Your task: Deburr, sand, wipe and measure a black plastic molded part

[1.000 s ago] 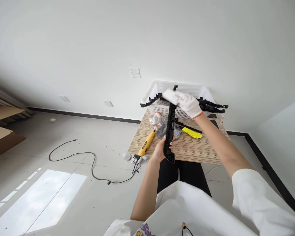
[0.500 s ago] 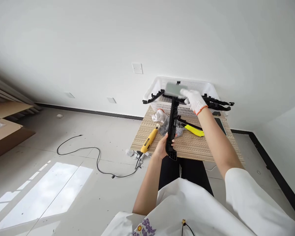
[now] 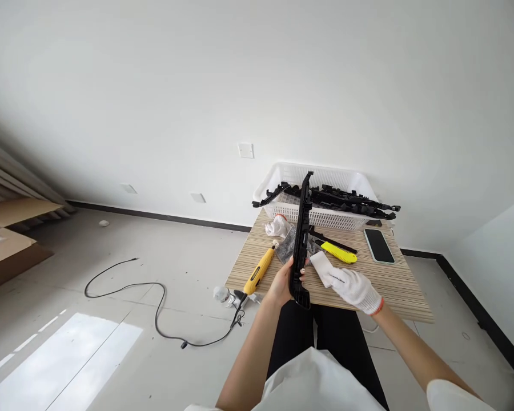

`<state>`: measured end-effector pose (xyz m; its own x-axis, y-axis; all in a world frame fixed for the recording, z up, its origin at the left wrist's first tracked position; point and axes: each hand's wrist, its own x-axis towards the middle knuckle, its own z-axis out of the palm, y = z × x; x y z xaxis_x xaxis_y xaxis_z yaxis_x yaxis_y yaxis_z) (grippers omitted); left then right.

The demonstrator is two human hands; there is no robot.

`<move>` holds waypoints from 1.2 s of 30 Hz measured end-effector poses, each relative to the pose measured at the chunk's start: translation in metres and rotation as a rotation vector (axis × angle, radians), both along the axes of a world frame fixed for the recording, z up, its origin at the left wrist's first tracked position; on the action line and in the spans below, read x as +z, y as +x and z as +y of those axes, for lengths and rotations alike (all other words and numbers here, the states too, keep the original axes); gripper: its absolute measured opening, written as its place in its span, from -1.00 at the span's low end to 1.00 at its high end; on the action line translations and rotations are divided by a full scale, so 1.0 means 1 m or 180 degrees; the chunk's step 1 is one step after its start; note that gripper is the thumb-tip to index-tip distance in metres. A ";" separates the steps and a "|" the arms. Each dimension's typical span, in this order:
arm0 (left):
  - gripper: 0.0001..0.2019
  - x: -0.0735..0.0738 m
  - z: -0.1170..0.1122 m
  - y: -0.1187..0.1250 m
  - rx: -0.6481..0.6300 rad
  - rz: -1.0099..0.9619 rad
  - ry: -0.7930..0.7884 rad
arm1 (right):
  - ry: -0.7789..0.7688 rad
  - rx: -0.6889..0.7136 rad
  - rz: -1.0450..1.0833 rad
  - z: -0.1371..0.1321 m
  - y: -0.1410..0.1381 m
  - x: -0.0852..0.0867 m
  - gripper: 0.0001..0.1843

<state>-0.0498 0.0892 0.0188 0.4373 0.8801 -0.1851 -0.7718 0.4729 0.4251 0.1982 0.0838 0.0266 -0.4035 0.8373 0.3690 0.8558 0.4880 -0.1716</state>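
My bare left hand (image 3: 282, 283) is closed round the lower end of a long black plastic trim piece (image 3: 302, 228), which stands nearly upright above the table. In my right hand (image 3: 354, 290), which wears a white knit glove with an orange cuff, is a pale rectangular sheet (image 3: 322, 267). The sheet lies just right of the trim piece's lower part, with a small gap between them. Behind the trim piece sits a grey cloth (image 3: 286, 246). A yellow corded rotary tool (image 3: 259, 271) rests left of my left hand, and a yellow utility knife (image 3: 339, 252) lies beyond the sheet.
A white plastic basket (image 3: 325, 219) at the table's back holds several black trim pieces (image 3: 346, 200), some overhanging its sides. Another white glove (image 3: 277, 225) and a phone (image 3: 379, 246) lie on the wooden table (image 3: 405, 299). A black cable (image 3: 158, 319) runs across the floor.
My right hand has come down and back from above the basket with the sheet, now beside the trim piece's lower part. My left hand keeps its hold. The camera view has tilted upward.
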 end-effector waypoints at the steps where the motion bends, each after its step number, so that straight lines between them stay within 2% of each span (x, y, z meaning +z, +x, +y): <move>1: -0.68 -0.001 0.000 -0.001 -0.0048 0.0014 0.0000 | -0.0043 0.0062 -0.0122 -0.001 0.001 -0.002 -0.60; 4: -0.68 -0.001 -0.001 -0.003 -0.0051 0.0055 0.0021 | -0.0207 -0.0129 -0.0701 -0.002 0.003 0.006 -0.40; 6: -0.70 0.001 -0.003 -0.002 0.0002 0.0098 0.0042 | -0.0383 -0.0231 -0.0951 -0.003 0.002 0.019 -0.36; 8: -0.71 0.005 -0.005 -0.001 0.0034 0.0163 0.0043 | -0.0564 -0.0484 -0.0925 -0.007 -0.001 0.033 -0.36; 10: -0.71 0.007 -0.006 -0.001 0.0053 0.0189 0.0059 | -0.0494 -0.0788 -0.0451 -0.012 -0.010 0.045 -0.44; 13: -0.70 0.008 -0.007 -0.001 0.0084 0.0177 0.0063 | 0.0126 -0.0933 0.1026 -0.024 -0.039 0.052 -0.52; 14: -0.68 0.007 -0.007 0.000 0.0055 0.0189 0.0040 | 0.0286 -0.0854 0.1437 -0.029 -0.052 0.049 -0.55; 16: -0.62 0.004 -0.006 0.000 -0.0005 0.0274 -0.0062 | 0.0091 -0.0387 0.1773 -0.038 -0.079 0.039 -0.57; 18: -0.56 0.002 -0.005 0.001 0.0121 0.0382 -0.0070 | -0.0303 0.0067 0.1635 -0.045 -0.102 0.024 -0.56; 21: -0.41 0.002 -0.005 0.003 0.0584 0.0493 0.0158 | -0.0323 0.0058 0.1427 -0.051 -0.121 0.004 -0.47; 25: -0.37 0.002 -0.006 0.005 0.0824 0.0728 0.0208 | -0.0459 0.0037 0.1590 -0.050 -0.121 -0.006 -0.42; 28: -0.56 0.000 -0.005 0.009 0.1125 0.1077 0.0180 | -0.0736 0.0124 0.2040 -0.045 -0.115 -0.006 -0.32; 30: -0.73 0.000 -0.006 0.014 0.1442 0.1502 0.0506 | -0.1068 0.0186 0.2312 -0.041 -0.111 -0.007 -0.22; 32: -0.82 0.003 -0.010 0.019 0.1659 0.2004 0.0977 | -0.1368 0.0151 0.2522 -0.037 -0.107 -0.010 -0.23; 34: -0.81 0.009 -0.015 0.022 0.1621 0.2455 0.1333 | -0.1434 -0.0039 0.2834 -0.033 -0.105 -0.013 -0.33; 36: -0.78 0.018 -0.021 0.019 0.1349 0.2927 0.1685 | -0.1415 -0.0265 0.3246 -0.031 -0.105 -0.015 -0.39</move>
<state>-0.0309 0.0685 0.0368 -0.0228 0.9874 0.1565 -0.1201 -0.1581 0.9801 0.0936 0.0528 0.0114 -0.0188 0.9875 0.1563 0.2419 0.1562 -0.9577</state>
